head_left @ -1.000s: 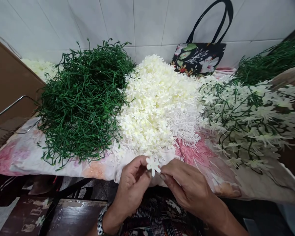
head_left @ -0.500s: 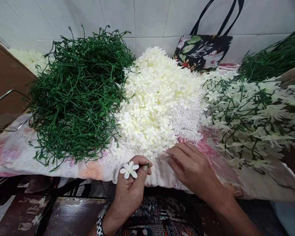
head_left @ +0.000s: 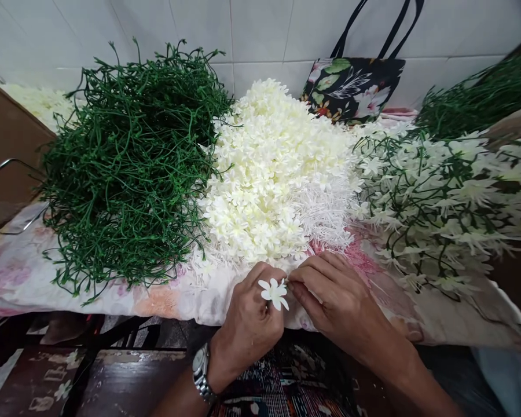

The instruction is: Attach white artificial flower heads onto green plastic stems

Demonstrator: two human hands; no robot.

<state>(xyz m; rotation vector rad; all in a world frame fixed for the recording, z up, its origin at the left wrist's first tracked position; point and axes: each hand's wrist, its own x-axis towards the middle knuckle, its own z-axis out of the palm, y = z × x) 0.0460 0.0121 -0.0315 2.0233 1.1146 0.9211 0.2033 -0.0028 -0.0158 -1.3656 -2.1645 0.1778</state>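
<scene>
Your left hand [head_left: 252, 315] pinches a small white flower [head_left: 274, 293] between its fingertips. Your right hand [head_left: 336, 301] meets it from the right, fingertips pressed together at the flower's edge. Just beyond both hands lies the pile of cream blossoms [head_left: 278, 179] on the floral cloth [head_left: 26, 272]. Left of it sits the tangle of green stems [head_left: 130, 168]; right, the assembled flower sprays [head_left: 443, 202].

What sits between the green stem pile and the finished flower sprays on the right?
In the head view, the heap of loose cream-white petals fills that stretch, between the green stem pile and the finished flower sprays, with white plastic stamen pieces along its right edge.
</scene>
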